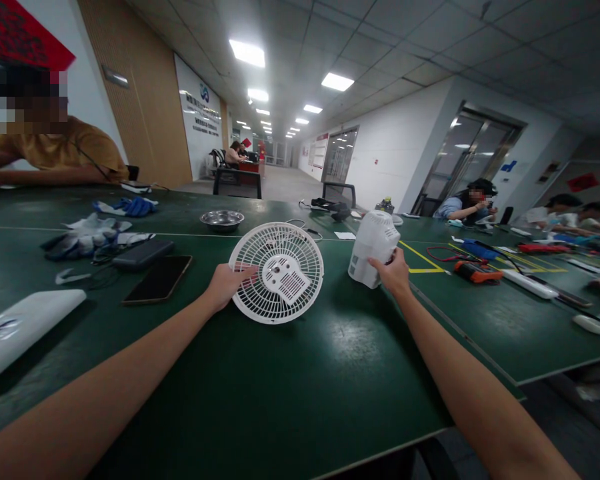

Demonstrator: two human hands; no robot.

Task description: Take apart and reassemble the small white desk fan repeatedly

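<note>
My left hand (223,287) grips the left edge of a round white fan grille (286,279). The grille is tilted toward me over the green table (280,387), its slotted centre plate showing. My fingers behind the rim are partly hidden. On the right, my right hand (394,272) is closed on the side of a white plastic housing (373,248) with vent slots on its upper part. It stands roughly upright, leaning slightly, and I cannot tell whether it touches the table. The two parts are apart.
Left lie a phone (159,280), a dark power bank (143,255), gloves (83,241) and a white device (25,330). Behind the grille sits a metal bowl (222,220). An orange multimeter (478,273) and a white strip (529,284) lie right. Other people sit around.
</note>
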